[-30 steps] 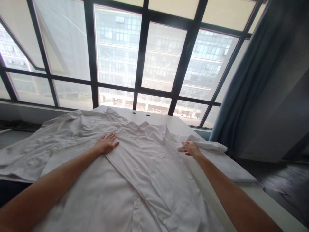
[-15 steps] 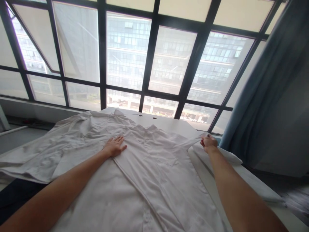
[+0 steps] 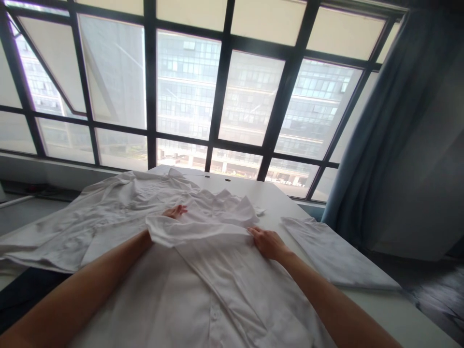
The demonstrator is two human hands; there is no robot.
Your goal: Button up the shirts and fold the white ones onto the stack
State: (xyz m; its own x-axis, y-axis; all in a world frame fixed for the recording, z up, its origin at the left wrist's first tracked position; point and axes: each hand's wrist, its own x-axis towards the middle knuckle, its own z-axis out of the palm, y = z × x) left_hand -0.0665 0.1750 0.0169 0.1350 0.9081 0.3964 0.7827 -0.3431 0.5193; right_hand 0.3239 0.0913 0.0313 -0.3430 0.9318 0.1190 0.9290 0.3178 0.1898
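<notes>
A white button-up shirt (image 3: 166, 285) lies spread over the table in front of me, its placket running down the middle. One sleeve (image 3: 203, 233) is laid across the shirt's upper part, its cuff end draped over my left wrist. My left hand (image 3: 176, 211) shows beyond that sleeve, fingers apart and resting near the cloth; part of it is covered. At the right edge of the shirt, my right hand (image 3: 268, 243) has its fingers closed on the fabric where the sleeve folds over.
More rumpled white garments (image 3: 112, 203) are spread to the left. A folded white cloth (image 3: 337, 256) lies at the right on the white table (image 3: 268, 193). Beyond the table stand a dark-framed window (image 3: 213, 111) and a blue-grey curtain (image 3: 366, 159).
My right hand has moved left and inward, bringing the sleeve from the right side across the shirt and over my left wrist. The left hand stays nearly in place.
</notes>
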